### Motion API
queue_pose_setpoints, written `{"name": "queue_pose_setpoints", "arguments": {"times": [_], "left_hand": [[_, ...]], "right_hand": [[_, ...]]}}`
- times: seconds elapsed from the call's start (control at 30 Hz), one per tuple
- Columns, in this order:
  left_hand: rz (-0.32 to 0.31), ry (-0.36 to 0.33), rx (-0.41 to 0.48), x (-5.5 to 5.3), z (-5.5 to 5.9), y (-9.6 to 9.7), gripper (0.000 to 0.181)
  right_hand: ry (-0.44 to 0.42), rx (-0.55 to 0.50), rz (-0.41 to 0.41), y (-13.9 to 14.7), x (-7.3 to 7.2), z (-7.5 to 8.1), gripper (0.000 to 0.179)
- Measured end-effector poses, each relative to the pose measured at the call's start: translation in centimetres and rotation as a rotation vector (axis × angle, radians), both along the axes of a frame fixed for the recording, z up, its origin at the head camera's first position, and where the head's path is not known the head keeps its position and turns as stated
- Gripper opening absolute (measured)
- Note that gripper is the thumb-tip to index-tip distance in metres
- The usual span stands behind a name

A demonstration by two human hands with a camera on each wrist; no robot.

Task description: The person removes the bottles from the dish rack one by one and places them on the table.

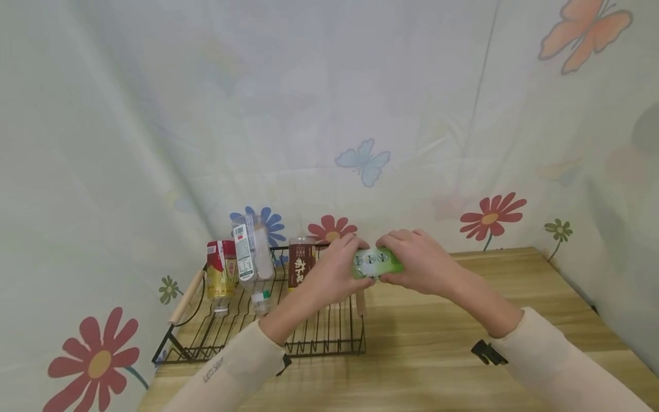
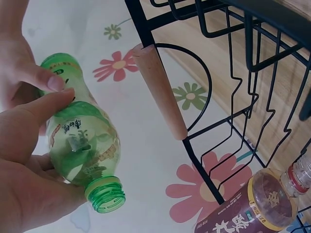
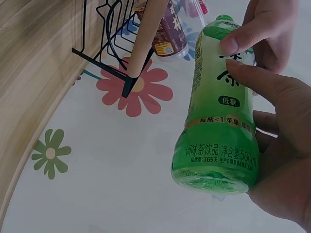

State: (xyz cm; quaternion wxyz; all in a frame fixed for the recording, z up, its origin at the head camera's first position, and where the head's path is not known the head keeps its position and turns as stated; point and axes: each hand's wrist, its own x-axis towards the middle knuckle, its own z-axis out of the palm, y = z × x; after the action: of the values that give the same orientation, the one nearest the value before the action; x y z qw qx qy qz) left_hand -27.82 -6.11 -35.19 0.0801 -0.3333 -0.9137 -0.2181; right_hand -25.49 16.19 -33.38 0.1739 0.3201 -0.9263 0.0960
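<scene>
Gripping a green bottle (image 3: 216,141) — both hands (image 1: 334,268) — near the wire rack (image 1: 361,303).

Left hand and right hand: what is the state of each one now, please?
Left hand: closed, holding the green bottle toward its neck end.
Right hand: closed, holding the same bottle toward its base.

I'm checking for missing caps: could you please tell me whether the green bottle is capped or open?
Open: in the left wrist view, the green bottle shows a bare threaded neck, no cap.
</scene>
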Motion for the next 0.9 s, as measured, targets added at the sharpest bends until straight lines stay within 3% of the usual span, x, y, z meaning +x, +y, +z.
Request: {"name": "queue_pose_setpoints", "arguments": {"times": [0.27,0.4,0.53,0.9], "left_hand": [[0.008,-0.014,-0.017,0.1,-0.5,0.5,0.064],[0.019,0.014,-0.029,0.1,-0.2,0.7,0.065],[0.032,-0.017,-0.033,0.0,-0.1,0.7,0.066],[0.006,-0.030,-0.025,-0.4,-0.7,0.9,0.061]], "right_hand": [[-0.056,-0.002,-0.032,-0.1,0.0,-0.8,0.061],[-0.056,-0.015,-0.027,-0.1,-0.3,-0.8,0.060],[-0.063,-0.020,-0.009,0.0,-0.4,-0.7,0.058],[-0.111,-0.068,-0.002,0.6,-0.3,-1.0,0.055]]}}
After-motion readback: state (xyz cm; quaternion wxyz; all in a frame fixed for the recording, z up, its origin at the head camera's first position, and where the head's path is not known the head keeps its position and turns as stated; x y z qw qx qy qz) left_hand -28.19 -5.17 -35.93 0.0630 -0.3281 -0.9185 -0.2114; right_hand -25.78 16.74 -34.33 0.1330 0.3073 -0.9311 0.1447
